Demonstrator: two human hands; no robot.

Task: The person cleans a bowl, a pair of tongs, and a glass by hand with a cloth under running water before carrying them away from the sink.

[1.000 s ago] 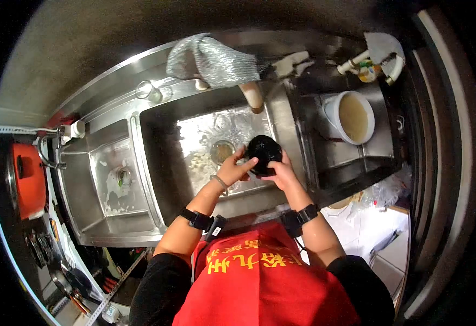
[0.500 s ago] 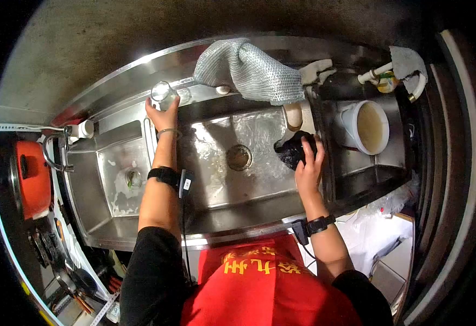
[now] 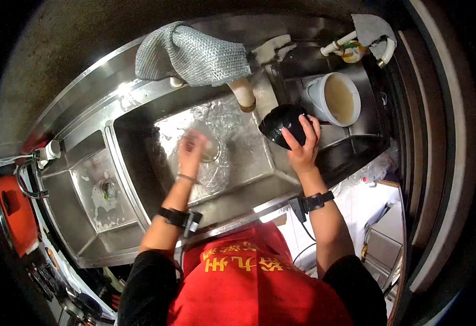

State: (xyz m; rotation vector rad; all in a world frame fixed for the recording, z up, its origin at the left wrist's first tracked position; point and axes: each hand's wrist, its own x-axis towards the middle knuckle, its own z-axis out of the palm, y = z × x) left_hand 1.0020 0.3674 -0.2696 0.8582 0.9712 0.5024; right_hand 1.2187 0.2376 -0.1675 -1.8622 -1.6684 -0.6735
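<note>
My left hand (image 3: 193, 150) is low over the middle basin (image 3: 232, 187), smeared by motion, with its fingers curled round a clear glass (image 3: 212, 145). The glass shows only as a pale blur in front of the drain. My right hand (image 3: 304, 146) grips a black bowl (image 3: 279, 126) by its right side, tilted at the basin's right edge. Above the bowl, the tap spout (image 3: 243, 95) points down from under a silver-grey woven cloth (image 3: 205, 57).
A white bucket of cloudy liquid (image 3: 338, 100) stands in the right basin. The left basin (image 3: 107, 209) has foam and a green scrap at its drain. A pale cloth (image 3: 273, 49) lies on the back ledge. An orange-red pot (image 3: 18, 212) sits far left.
My left hand has come down from the back ledge into the middle basin with the glass. The black bowl has moved off the tap's stream, and the view has turned.
</note>
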